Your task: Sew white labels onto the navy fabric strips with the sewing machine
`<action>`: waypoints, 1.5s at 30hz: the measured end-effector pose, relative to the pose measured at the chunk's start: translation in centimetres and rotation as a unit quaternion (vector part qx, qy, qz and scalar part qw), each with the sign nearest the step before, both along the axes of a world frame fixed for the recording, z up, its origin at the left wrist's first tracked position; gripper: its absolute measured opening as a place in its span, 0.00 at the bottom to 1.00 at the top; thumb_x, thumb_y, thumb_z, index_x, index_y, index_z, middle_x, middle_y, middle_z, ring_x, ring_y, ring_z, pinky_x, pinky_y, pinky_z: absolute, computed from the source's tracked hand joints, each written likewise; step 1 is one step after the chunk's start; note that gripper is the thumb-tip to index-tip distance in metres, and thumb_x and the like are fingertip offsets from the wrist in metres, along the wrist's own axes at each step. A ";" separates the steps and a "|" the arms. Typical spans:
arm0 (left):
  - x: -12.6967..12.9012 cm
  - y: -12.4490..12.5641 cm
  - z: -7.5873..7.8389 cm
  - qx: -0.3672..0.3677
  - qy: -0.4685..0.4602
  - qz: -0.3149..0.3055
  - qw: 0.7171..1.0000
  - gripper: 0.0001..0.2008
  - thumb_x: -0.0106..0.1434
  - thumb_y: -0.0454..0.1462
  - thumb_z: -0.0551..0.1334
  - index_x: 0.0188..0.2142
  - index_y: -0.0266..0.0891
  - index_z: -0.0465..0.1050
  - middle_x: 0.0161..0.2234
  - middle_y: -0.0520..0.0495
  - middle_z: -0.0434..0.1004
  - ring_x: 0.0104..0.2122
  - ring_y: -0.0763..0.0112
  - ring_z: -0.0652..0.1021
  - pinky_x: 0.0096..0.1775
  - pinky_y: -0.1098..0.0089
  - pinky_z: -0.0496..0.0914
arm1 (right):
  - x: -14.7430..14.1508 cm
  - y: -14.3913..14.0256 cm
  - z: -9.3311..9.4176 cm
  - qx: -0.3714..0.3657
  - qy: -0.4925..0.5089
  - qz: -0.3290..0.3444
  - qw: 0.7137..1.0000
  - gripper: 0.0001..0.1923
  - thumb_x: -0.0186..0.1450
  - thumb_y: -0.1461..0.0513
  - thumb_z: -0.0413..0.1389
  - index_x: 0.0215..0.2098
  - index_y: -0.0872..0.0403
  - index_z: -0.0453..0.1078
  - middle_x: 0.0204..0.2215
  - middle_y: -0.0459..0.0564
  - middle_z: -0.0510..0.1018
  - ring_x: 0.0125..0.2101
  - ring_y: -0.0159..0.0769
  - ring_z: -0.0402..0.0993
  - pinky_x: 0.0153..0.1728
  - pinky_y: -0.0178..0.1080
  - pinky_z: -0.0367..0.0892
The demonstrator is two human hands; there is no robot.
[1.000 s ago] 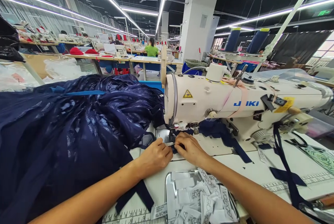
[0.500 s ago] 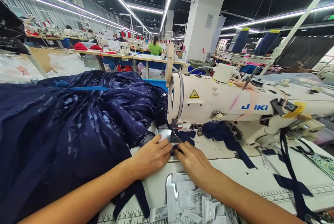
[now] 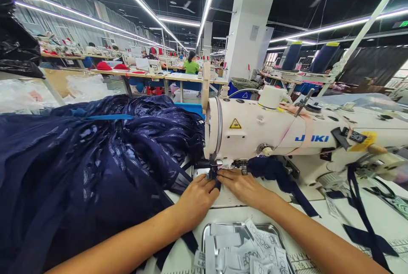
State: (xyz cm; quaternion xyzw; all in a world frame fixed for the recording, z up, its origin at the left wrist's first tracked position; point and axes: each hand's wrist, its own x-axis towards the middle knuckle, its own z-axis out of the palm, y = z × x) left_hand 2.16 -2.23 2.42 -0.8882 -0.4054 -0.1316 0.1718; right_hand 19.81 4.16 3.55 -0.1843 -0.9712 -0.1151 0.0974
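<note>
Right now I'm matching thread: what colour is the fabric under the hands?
Navy blue fabric, with a lacy sheen; the head view shows it best.

1. The left hand (image 3: 197, 199) lies palm down, fingers stretched forward and close together.
2. The right hand (image 3: 244, 186) lies flat beside it, fingertips almost meeting the left's.
3. Both bare forearms reach forward and converge.

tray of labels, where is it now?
Head view, bottom centre: the metal tray of white labels sits on the table, just below both hands, under the right forearm.
</note>
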 end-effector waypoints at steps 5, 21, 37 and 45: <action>0.2 0.0 -0.3 0.022 -0.014 0.006 1.000 0.06 0.57 0.28 0.54 0.27 0.35 0.67 0.30 0.46 0.75 0.35 0.67 0.74 0.46 0.63 0.66 | 0.0 0.4 -0.4 -0.013 0.017 0.001 1.000 0.19 0.60 0.72 0.47 0.49 0.62 0.65 0.48 0.57 0.69 0.46 0.41 0.68 0.44 0.40 0.67; 0.8 0.3 -0.8 0.041 -0.026 0.037 0.998 0.08 0.53 0.25 0.53 0.26 0.36 0.66 0.27 0.47 0.74 0.31 0.68 0.75 0.51 0.60 0.60 | -0.1 0.3 -0.1 -0.026 0.037 -0.010 0.999 0.19 0.60 0.73 0.47 0.47 0.60 0.67 0.47 0.57 0.71 0.43 0.40 0.70 0.43 0.40 0.69; 1.1 1.2 -0.8 0.084 -0.030 0.059 0.994 0.09 0.54 0.25 0.53 0.23 0.36 0.65 0.23 0.49 0.73 0.27 0.69 0.73 0.49 0.60 0.58 | -0.1 1.0 -0.7 -0.044 0.050 -0.038 0.997 0.20 0.61 0.72 0.44 0.50 0.59 0.65 0.46 0.57 0.72 0.44 0.41 0.69 0.44 0.42 0.66; 0.8 0.5 -0.3 0.070 -0.029 0.056 0.996 0.09 0.56 0.25 0.52 0.26 0.36 0.67 0.27 0.47 0.73 0.31 0.67 0.73 0.49 0.58 0.58 | -0.1 1.4 -0.9 -0.060 0.090 -0.030 0.994 0.20 0.59 0.71 0.44 0.49 0.58 0.66 0.44 0.55 0.73 0.44 0.41 0.69 0.44 0.43 0.64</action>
